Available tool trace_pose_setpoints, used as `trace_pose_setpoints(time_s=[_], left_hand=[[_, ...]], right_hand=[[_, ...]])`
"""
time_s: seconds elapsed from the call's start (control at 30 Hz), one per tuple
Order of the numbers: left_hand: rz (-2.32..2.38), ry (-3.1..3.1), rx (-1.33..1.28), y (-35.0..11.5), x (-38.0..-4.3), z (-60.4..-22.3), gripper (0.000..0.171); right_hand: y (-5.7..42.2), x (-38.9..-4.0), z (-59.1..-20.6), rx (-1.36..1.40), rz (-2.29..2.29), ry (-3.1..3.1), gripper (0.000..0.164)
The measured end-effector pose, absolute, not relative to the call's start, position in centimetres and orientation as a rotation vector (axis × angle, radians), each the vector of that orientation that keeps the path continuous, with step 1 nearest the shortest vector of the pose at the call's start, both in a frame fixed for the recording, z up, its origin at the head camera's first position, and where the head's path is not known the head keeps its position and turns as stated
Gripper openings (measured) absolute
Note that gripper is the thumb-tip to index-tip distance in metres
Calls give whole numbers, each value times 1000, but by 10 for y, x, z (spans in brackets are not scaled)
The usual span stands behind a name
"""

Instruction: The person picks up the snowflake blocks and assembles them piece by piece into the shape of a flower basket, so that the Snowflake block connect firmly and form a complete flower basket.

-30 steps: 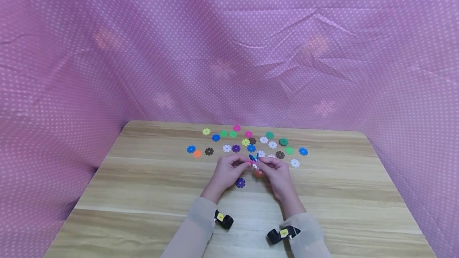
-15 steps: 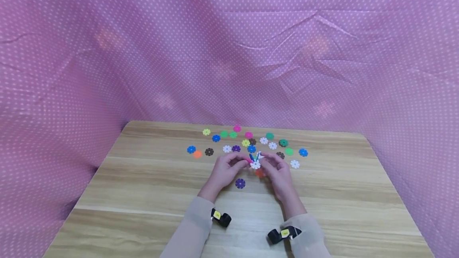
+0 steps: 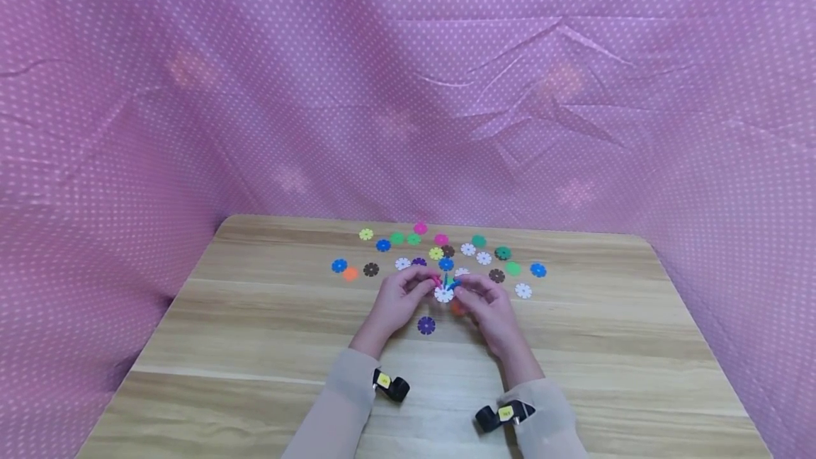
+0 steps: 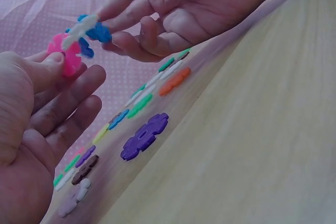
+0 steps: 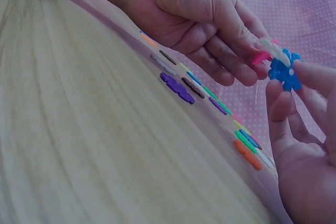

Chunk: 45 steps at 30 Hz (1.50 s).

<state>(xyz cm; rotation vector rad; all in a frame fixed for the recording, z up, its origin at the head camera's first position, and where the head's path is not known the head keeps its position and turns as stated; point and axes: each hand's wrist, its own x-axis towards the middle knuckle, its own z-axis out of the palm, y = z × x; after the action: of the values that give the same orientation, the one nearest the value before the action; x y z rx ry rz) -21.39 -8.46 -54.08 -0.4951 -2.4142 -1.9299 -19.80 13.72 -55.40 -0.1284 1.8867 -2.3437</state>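
My left hand (image 3: 397, 305) pinches a pink notched disc (image 4: 70, 56) between thumb and fingers, just above the table. My right hand (image 3: 492, 310) holds a blue notched disc (image 5: 285, 74) with thumb and fingertips. Between the two sits a white notched disc (image 3: 443, 295), its flat face toward the head camera; pink and blue both meet it. A second blue piece (image 4: 85, 49) stands up behind the white one. Fingers partly cover the pink and blue discs, and how deep their slots join cannot be made out.
Loose notched discs in several colours lie scattered beyond the hands on the wooden table (image 3: 255, 346). A purple disc (image 3: 426, 325) lies nearer, below the left hand. An orange disc (image 3: 458, 308) is partly under the right fingers. Pink dotted cloth (image 3: 408, 105) surrounds the table.
The joined discs have turned and shifted slightly left, so the white disc, first mostly covered, faces the head camera. The blue disc now leans out into the right fingers.
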Motion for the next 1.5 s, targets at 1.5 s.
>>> trace_pose_setpoints(time_s=[1.5], left_hand=[[-1540,-2796,-456,-142,-223,-536,15]], right_hand=[[138,-203,-555,-66,-2332,2060,16]])
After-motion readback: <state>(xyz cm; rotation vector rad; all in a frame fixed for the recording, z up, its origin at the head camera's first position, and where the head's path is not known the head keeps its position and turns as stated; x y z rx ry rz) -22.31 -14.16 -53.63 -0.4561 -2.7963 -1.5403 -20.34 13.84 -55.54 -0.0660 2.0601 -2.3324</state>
